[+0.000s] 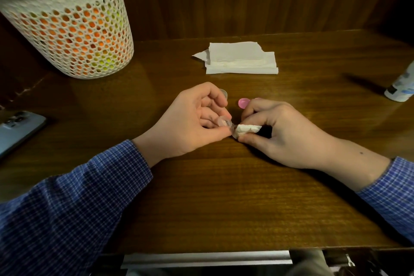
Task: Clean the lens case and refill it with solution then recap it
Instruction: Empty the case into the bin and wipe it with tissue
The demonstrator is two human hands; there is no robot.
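Observation:
At the middle of the wooden table (212, 197), my left hand (192, 121) pinches the clear lens case (224, 122) between thumb and fingers. My right hand (280, 132) grips a small wad of white tissue (247, 129) and presses its end against the case. A pink cap (243, 103) lies on the table just behind my right fingers, with a second pink edge (257, 99) beside it. A clear cap (224, 92) peeks out behind my left fingers. The white solution bottle (401, 87) stands at the right edge, partly cut off.
A stack of folded white tissues (240, 59) lies behind the hands. A white perforated basket (74, 27) with orange and yellow contents stands at the back left. A phone (15, 132) rests at the left edge. A wooden wall closes the back.

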